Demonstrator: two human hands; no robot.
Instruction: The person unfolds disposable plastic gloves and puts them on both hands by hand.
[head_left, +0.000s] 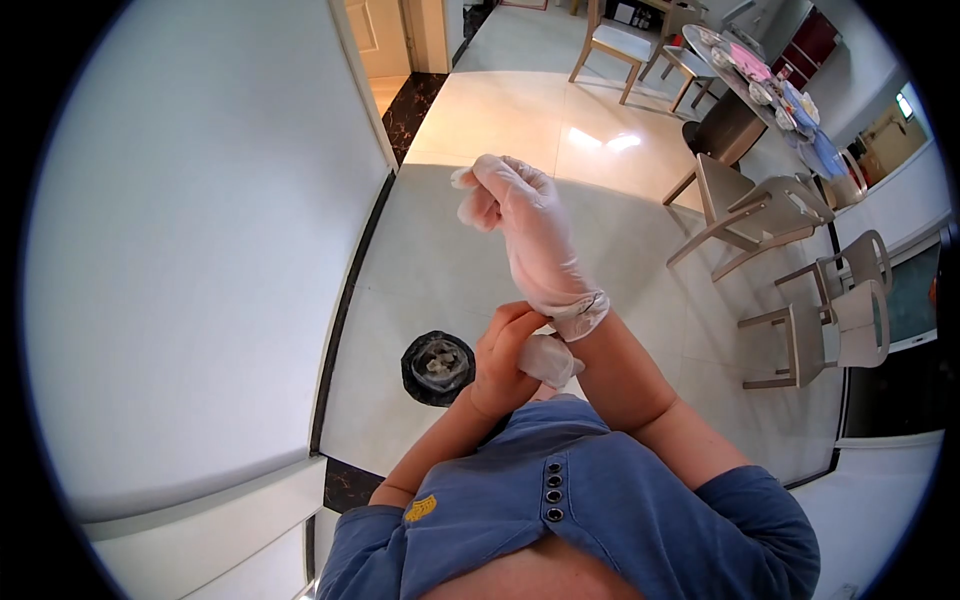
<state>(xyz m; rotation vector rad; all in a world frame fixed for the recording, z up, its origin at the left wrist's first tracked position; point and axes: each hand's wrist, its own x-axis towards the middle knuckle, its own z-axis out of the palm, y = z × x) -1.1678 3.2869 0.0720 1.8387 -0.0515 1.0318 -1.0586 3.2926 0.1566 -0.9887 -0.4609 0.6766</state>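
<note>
My left hand (503,355) is bare and closed, with a crumpled translucent disposable glove (549,361) in its grip. Its fingertips press at the cuff of a second disposable glove (540,240), which covers my right hand (520,200) down to the wrist. The right hand is raised in front of me with its fingers curled in, and I see nothing held there. On the floor left of my left hand stands a round bin lined with a black bag (438,368); some pale, crumpled material lies inside it.
A white wall (210,250) runs along my left. Wooden chairs (750,215) stand on the right and at the back. A table (755,85) with bowls and pink and blue items is at the upper right, a dark brown bin (727,128) beside it. Pale tiles cover the floor.
</note>
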